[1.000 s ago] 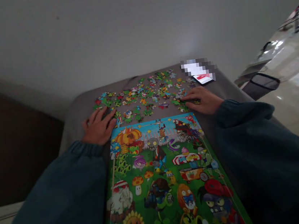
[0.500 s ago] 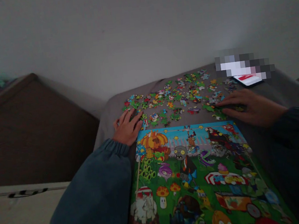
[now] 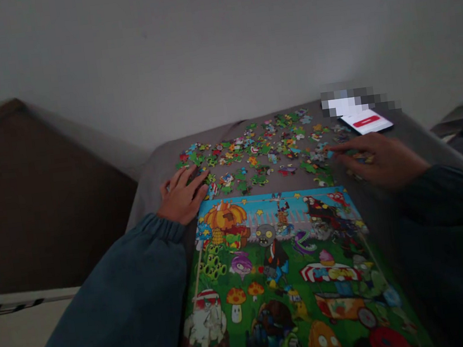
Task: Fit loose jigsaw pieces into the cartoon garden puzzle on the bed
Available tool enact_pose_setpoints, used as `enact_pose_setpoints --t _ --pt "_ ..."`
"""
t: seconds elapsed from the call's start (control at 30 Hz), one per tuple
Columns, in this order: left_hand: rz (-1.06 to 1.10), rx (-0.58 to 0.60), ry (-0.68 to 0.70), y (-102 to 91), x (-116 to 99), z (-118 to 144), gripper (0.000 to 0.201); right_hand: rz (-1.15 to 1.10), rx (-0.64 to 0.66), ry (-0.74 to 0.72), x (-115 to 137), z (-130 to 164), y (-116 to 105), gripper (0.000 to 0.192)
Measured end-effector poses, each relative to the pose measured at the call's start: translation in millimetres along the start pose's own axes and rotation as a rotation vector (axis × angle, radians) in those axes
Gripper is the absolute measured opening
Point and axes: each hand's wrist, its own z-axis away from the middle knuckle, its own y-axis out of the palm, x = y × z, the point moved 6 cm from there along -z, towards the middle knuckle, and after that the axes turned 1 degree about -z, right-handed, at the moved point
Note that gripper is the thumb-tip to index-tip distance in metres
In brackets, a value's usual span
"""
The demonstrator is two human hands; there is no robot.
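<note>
A colourful cartoon picture board [image 3: 286, 279] lies on a grey padded surface [image 3: 151, 172] in front of me. Beyond its far edge, several loose puzzle pieces [image 3: 262, 150] are scattered. My left hand [image 3: 181, 194] lies flat, fingers spread, at the left end of the pieces by the board's far left corner. My right hand [image 3: 375, 158] rests palm down on pieces at the right end, fingers pointing left. Whether it grips a piece is hidden. Both arms wear dark teal sleeves.
A phone [image 3: 366, 121] with a lit screen lies at the far right of the grey surface. A dark brown piece of furniture [image 3: 36, 197] stands to the left. A pale wall rises behind. Light floor shows at lower left.
The view has swung left and then slightly back. My right hand has slid a little over the pieces at the right. My left hand stays in place.
</note>
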Motion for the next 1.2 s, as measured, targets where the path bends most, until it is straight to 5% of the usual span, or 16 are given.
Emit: enact_pose_setpoints --t 0.3,0.5,0.8,1.2 --pt "-0.024 -0.127 0.086 -17.9 10.0 -8.6 0.060 0.071 0.081 0.254 -18.0 -0.8 -22.5 0.036" --pt "-0.048 -0.131 0.121 -13.2 11.8 -10.9 0.063 0.089 0.289 0.300 -38.7 5.8 -21.5 0.033" --pt "-0.051 -0.121 0.132 -14.2 9.7 -11.5 0.067 0.251 0.252 0.433 -63.2 14.3 -35.4 0.037" --pt "-0.041 -0.120 0.134 -16.5 5.8 -11.1 0.060 0.044 0.392 0.360 -63.6 15.5 -17.3 0.013"
